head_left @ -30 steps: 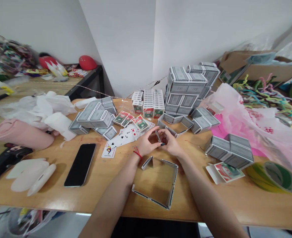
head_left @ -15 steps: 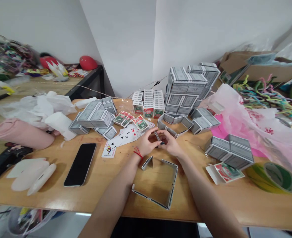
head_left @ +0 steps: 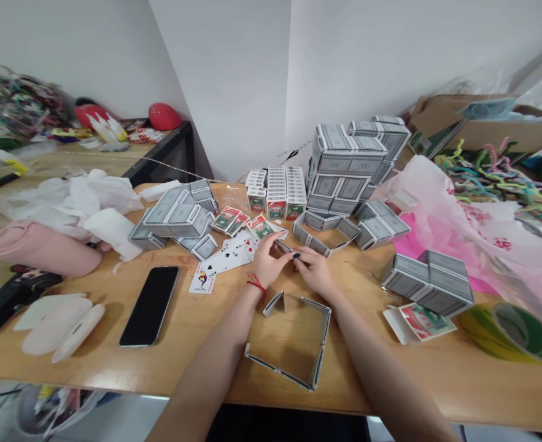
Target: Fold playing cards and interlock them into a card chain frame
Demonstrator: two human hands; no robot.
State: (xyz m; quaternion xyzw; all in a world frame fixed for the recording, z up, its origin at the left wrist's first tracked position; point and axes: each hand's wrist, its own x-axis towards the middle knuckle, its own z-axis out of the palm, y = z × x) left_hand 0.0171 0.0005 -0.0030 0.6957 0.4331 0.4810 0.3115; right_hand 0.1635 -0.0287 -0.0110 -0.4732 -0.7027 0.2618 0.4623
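Observation:
My left hand (head_left: pixel 267 263) grips a grey-backed playing card (head_left: pixel 282 246) between thumb and fingers, above the middle of the table. At the card's right edge, my right hand (head_left: pixel 315 270) pinches it, fingertips close to the left thumb. The fingers hide part of the card. Below them, several folded cards stand on edge as an open frame (head_left: pixel 324 334), with a separate folded card (head_left: pixel 275 304) at its upper left. Beyond my right hand is another frame of folded cards (head_left: pixel 307 232). Loose face-up cards (head_left: pixel 220 261) lie spread beside my left hand.
Grey card boxes are stacked in a tower (head_left: pixel 344 166), with more at left (head_left: pixel 176 212) and right (head_left: pixel 429 282). Card packs (head_left: pixel 276 190) stand at the back. A phone (head_left: pixel 150 306), an opened pack (head_left: pixel 420 322) and a tape roll (head_left: pixel 512 331) lie on the table (head_left: pixel 197 362).
The card has tipped from nearly upright to flatter between my fingers. My right hand has turned, its fingertips now pinching the card's near right end. The standing frames have stayed put.

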